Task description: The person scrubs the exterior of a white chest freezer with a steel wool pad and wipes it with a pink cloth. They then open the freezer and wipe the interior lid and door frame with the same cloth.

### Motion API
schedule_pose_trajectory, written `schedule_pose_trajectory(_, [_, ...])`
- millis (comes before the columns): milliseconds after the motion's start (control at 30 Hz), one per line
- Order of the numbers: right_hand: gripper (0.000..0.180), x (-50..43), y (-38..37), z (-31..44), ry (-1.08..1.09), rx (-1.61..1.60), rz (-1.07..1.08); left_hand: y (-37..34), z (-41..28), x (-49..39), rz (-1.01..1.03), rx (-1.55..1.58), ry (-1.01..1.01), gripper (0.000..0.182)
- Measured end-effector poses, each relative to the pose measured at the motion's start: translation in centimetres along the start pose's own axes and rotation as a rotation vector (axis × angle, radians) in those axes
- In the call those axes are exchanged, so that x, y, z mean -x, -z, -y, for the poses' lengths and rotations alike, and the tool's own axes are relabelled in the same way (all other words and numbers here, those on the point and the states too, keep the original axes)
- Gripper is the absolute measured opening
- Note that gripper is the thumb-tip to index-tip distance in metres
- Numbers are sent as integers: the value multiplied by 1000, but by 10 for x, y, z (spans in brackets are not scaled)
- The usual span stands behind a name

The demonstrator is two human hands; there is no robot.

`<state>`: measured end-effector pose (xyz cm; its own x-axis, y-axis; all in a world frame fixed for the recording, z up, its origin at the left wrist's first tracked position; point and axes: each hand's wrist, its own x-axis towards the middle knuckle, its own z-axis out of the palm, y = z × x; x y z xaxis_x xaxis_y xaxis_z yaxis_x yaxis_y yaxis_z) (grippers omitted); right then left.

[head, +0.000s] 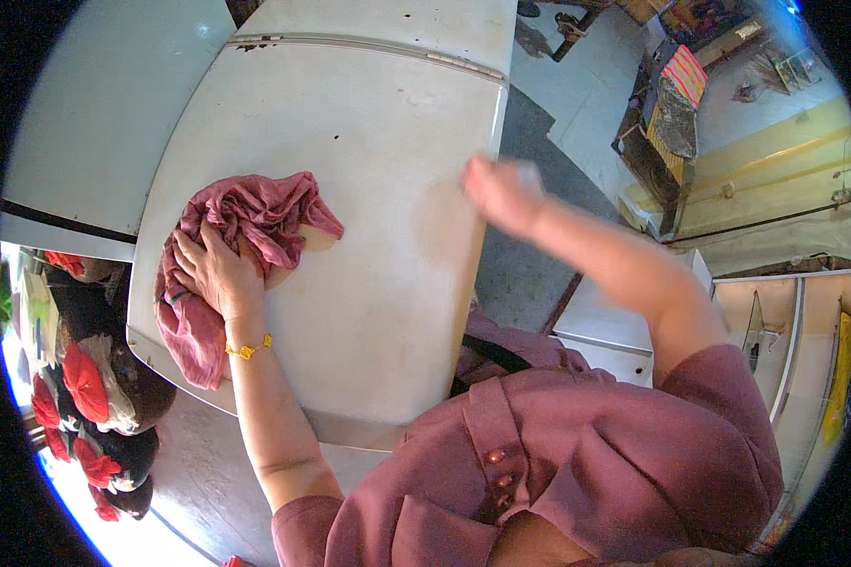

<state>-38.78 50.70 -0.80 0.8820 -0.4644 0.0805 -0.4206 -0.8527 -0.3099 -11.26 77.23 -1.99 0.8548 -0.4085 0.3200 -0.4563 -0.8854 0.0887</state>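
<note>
A crumpled pink cloth point(255, 205) lies against the white surface of a cabinet-like appliance with a hinged seam point(383, 305). My left hand point(220, 273) presses on the cloth with spread fingers, and a yellow bracelet point(248, 348) circles that wrist. At the right edge of the white surface is my right hand point(502, 193), blurred and raised with the fingers bent. Nothing can be made out in it, and whether it touches the edge cannot be told. Rust marks show along the metal hinge point(259, 41).
Another pale panel point(113, 113) stands at upper left. Below it are several dark bundles with red tops point(86, 383). At upper right, a long wooden bench-like piece point(649, 166) carries cloths. Shelving point(752, 305) stands at right.
</note>
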Motion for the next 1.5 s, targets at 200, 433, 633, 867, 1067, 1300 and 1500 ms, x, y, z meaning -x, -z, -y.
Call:
schedule_pose_trajectory(200, [23,-4,20,21,44,192,-46,0,1,1,-17,-20,-4,55])
schedule_pose_trajectory(433, [18,-29,13,-1,43,153,-4,2,-1,2,-35,2,-39,54])
schedule_pose_trajectory(633, [28,-54,17,-23,-200,60,161,7,-3,3,-18,1,9,52])
schedule_pose_trajectory(867, [26,5,-7,50,311,75,228,6,-1,2,-10,30,-3,54])
schedule_pose_trajectory(1067, [45,-123,32,-52,-165,398,4,7,-1,2,-8,72,9,58])
schedule_pose_trajectory(1300, [25,9,11,75,450,277,341,6,-1,2,-23,80,-12,58])
schedule_pose_trajectory(1500, [34,-138,29,-68,-179,430,68,10,-1,2,20,66,-1,60])
